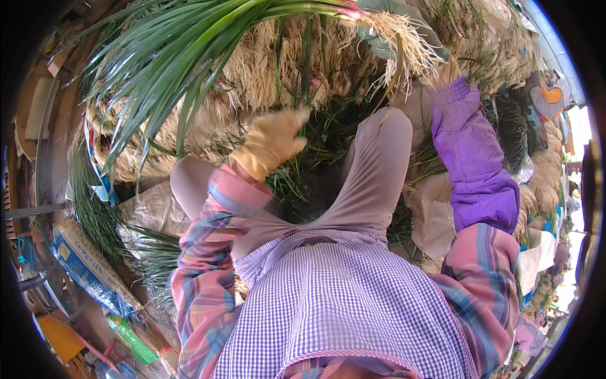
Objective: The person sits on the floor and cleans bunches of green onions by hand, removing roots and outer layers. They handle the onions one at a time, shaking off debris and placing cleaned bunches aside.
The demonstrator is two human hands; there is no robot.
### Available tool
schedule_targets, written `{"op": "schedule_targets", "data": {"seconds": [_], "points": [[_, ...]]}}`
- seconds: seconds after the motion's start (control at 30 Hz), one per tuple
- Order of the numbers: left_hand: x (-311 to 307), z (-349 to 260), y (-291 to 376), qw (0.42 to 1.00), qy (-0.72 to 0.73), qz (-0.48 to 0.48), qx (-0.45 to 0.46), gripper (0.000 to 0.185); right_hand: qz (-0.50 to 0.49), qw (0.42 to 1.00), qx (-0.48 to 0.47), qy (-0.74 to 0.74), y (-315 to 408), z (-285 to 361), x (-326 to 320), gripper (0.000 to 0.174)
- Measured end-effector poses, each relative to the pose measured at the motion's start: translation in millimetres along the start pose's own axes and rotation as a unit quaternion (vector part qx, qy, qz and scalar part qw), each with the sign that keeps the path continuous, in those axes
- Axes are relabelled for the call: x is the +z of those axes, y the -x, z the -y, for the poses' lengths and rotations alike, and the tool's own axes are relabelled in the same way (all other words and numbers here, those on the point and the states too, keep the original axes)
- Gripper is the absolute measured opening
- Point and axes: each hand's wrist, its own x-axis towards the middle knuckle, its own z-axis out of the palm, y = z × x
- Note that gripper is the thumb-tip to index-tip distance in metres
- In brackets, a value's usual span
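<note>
My right hand (395, 40), in a grey-green glove, is shut around the pale root end of a bunch of scallions (208, 52). The bunch's stringy roots (402, 35) spill over the glove, while its long green leaves sweep across to the upper left. Below those leaves, my left hand (274, 139) is in a yellow glove and blurred by motion. Its thumb and fingers are apart, with nothing seen between them. Between my knees, loose green leaves (303, 180) cover the ground. Stacked scallions (251, 61) lie just beyond, their tan roots facing me.
More root-end stacks (492, 57) rise at the upper right. Plastic sheeting (433, 218) lies beside my right leg. Further scallion leaves (94, 199) and a blue-and-white printed sack (94, 265) are on the left. A person (547, 94) is at the far right edge.
</note>
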Motion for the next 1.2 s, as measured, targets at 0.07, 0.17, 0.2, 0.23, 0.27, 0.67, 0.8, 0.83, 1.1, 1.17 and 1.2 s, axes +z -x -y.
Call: {"op": "schedule_targets", "data": {"seconds": [0.07,0.17,0.2,0.23,0.27,0.67,0.8,0.83,1.1,1.17,1.2], "points": [[4.1,-14.2,-11.5,0.986,0.070,-0.139,0.053,0.039,0.003,1.000,0.003,0.004,-1.9,0.6,1.0,0.044],[-8.6,-44.8,-36.1,0.952,0.267,-0.132,0.072,0.034,0.007,1.000,0.011,0.004,-3.1,1.8,1.7,0.042],[-11.6,-56.0,-46.6,0.943,0.307,-0.083,0.097,0.032,0.008,1.000,0.012,0.005,-2.5,2.2,2.0,0.041],[-14.2,-65.1,-54.7,0.929,0.345,-0.023,0.135,0.031,0.009,1.000,0.011,0.007,-2.5,3.1,1.8,0.040],[-12.7,-72.5,-61.4,0.937,0.314,-0.037,0.151,0.026,0.008,1.000,0.012,0.007,-2.2,4.0,1.6,0.039],[19.2,-56.4,-58.8,0.845,0.476,-0.145,0.196,0.021,0.008,1.000,0.012,0.015,-3.9,2.0,3.3,0.036],[38.0,-53.5,-64.3,0.902,0.391,-0.162,0.088,0.020,0.014,1.000,0.007,0.026,-6.5,4.6,4.4,0.036],[43.7,-53.6,-64.8,0.916,0.370,-0.150,0.049,0.021,0.015,0.999,0.006,0.029,-7.2,5.8,4.3,0.036],[33.7,-52.0,-52.0,0.932,0.309,-0.118,0.151,0.018,0.014,0.999,0.002,0.048,-7.4,6.3,3.5,0.035],[15.9,-51.3,-50.3,0.893,0.408,-0.172,0.079,0.024,0.018,0.999,0.002,0.048,-6.6,4.8,3.9,0.035],[10.1,-52.2,-52.7,0.894,0.419,-0.128,0.092,0.027,0.019,0.999,0.003,0.051,-5.8,4.2,4.4,0.035]]}}
